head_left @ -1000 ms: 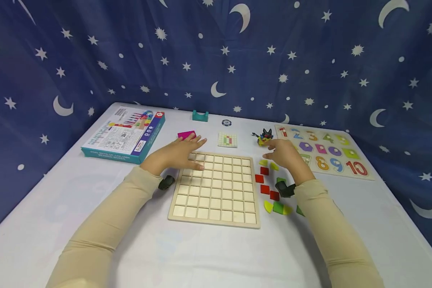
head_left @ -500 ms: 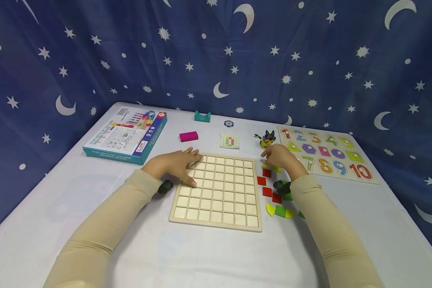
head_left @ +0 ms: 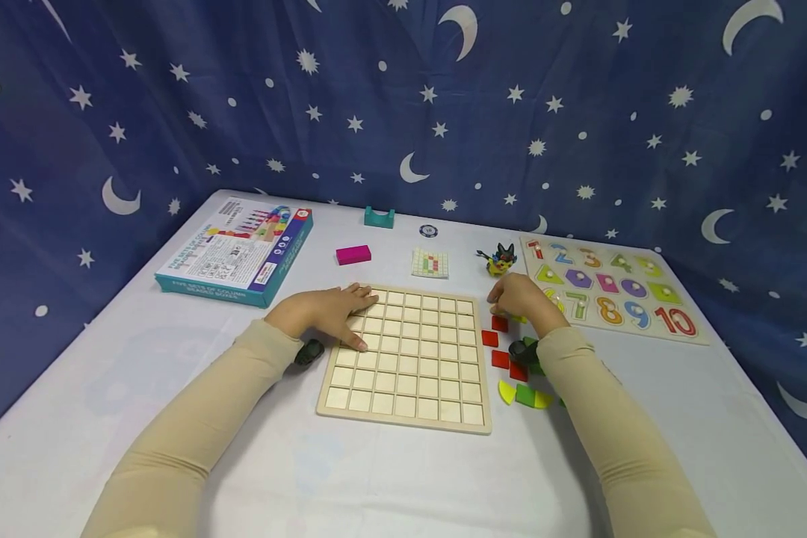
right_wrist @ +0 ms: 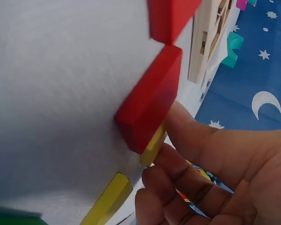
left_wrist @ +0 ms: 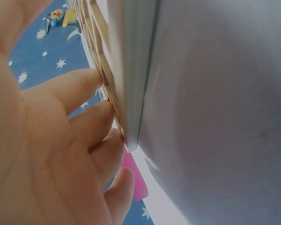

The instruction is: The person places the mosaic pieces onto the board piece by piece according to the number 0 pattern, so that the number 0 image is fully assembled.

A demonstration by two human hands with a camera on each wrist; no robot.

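Observation:
A wooden grid board point(head_left: 417, 362) lies on the white table in the head view. My left hand point(head_left: 326, 310) rests on its upper left edge with fingers spread; in the left wrist view the fingertips point(left_wrist: 96, 77) touch the frame. Beyond the board's right side, my right hand point(head_left: 521, 299) pinches a small yellow tile point(right_wrist: 153, 149) between thumb and index finger. That tile sits right against a red tile point(right_wrist: 152, 101). Another yellow tile point(right_wrist: 107, 200) lies close by. Several red tiles point(head_left: 489, 338) form a zigzag beside the board.
Nearer me lie a green tile point(head_left: 525, 395) and yellow quarter-round tiles point(head_left: 506, 392). Behind the board are a pattern card point(head_left: 430, 264), a magenta block point(head_left: 353, 255) and a toy figure point(head_left: 499, 260). A number puzzle point(head_left: 605, 284) stands right, a box point(head_left: 235, 250) left.
My left hand has slid left and toward me along the board's edge, uncovering the magenta block. My right hand has come down from near the toy figure onto the yellow tile.

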